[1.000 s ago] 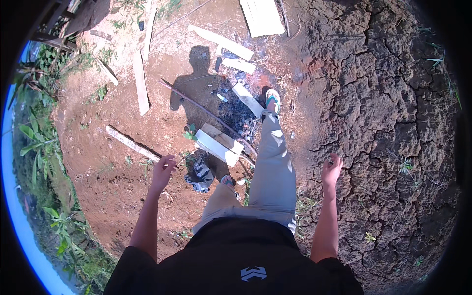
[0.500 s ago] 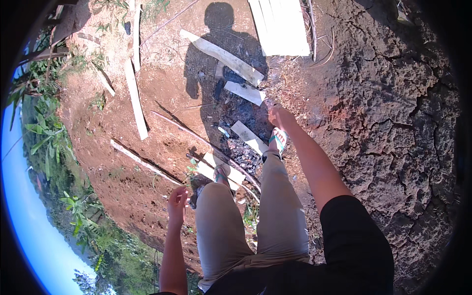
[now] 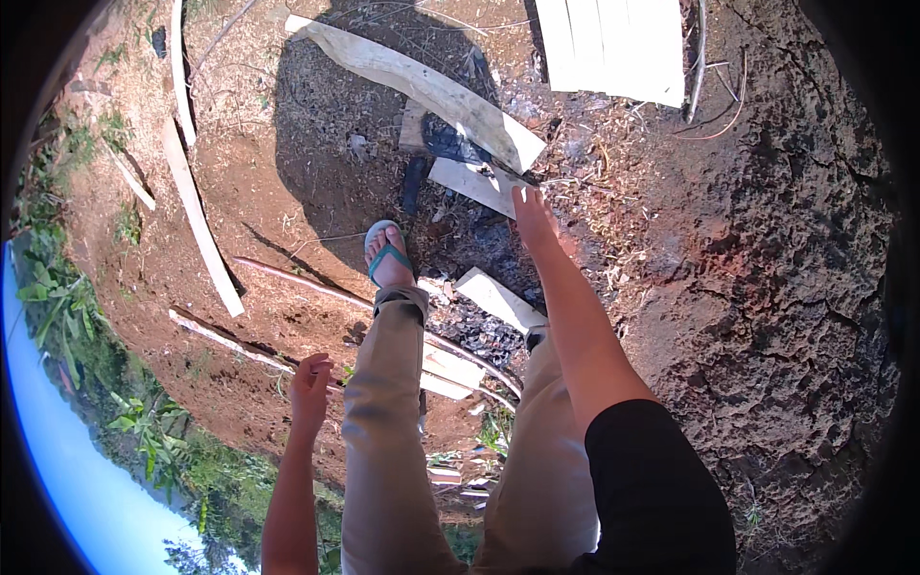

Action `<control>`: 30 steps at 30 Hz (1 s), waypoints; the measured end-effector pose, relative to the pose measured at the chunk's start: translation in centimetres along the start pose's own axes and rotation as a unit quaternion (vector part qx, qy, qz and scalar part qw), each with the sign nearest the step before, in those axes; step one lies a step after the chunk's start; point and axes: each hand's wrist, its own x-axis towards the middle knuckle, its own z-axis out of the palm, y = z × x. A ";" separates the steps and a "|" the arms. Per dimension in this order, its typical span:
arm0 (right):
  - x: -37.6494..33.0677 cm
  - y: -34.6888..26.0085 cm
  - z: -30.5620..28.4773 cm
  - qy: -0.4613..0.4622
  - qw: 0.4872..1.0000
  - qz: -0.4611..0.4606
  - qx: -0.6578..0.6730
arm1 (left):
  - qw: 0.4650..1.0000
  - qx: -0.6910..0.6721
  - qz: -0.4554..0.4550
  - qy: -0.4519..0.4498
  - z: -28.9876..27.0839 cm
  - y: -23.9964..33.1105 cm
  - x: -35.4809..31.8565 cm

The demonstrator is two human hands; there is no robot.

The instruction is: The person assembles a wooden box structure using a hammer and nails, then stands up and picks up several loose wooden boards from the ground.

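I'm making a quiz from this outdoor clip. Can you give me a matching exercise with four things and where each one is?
Things:
1. right hand
2. left hand
3. sandalled foot
4. long pale plank

Places:
A. hanging free beside the trouser leg
B. lying slantwise at the top
C. reaching to a small white board
D. stepped forward on red soil

Pairs: 1-C, 2-A, 3-D, 4-B

Right hand point(image 3: 533, 217) stretched forward, fingertips at the near edge of a short board point(image 3: 471, 184), itself lying just under the long plank point(image 3: 422, 88) ahead. Left hand point(image 3: 310, 381) hanging back at the left, above thin sticks point(image 3: 240, 350) on the ground. Sandalled foot point(image 3: 388, 259) planted between both hands, another board point(image 3: 498, 299) just to its right.
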 end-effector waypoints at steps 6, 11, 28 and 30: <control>1.7 -1.4 1.1 -0.068 0.995 -0.003 -0.074 | 0.999 0.004 -0.040 -0.014 -4.4 -2.2 1.3; 0.4 -0.9 4.7 0.056 0.996 0.014 -0.071 | 0.999 0.025 -0.021 -0.021 -4.6 -0.4 1.6; -1.2 3.1 -9.4 -0.171 0.853 -0.010 0.493 | 0.996 -0.036 0.002 -0.087 -1.8 9.0 -1.7; -4.0 4.3 -15.6 -0.284 0.794 0.091 0.530 | 0.992 -0.031 0.046 -0.112 -2.6 12.1 -3.5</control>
